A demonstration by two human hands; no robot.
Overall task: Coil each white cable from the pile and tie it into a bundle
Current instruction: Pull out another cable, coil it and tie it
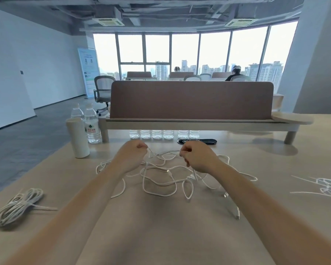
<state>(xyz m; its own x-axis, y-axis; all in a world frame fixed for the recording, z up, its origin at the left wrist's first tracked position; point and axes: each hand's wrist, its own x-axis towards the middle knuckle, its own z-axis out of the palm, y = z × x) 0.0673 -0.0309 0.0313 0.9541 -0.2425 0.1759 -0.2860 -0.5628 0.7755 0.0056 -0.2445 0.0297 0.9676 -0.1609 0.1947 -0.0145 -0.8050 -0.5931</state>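
Tangled pile of white cables (167,171) on the desk (161,232), lying beneath and between the two hands. Left hand (133,154) and right hand (198,158), fingers curled, each pinch a strand raised at the pile's far edge. A coiled bundle (17,206) lies well apart, near left.

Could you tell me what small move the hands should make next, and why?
Probably lift the pinched cable clear of the pile. The left hand and right hand each pinch it just above the tangle, whose loops cross on the table, so coiling cannot start cleanly.
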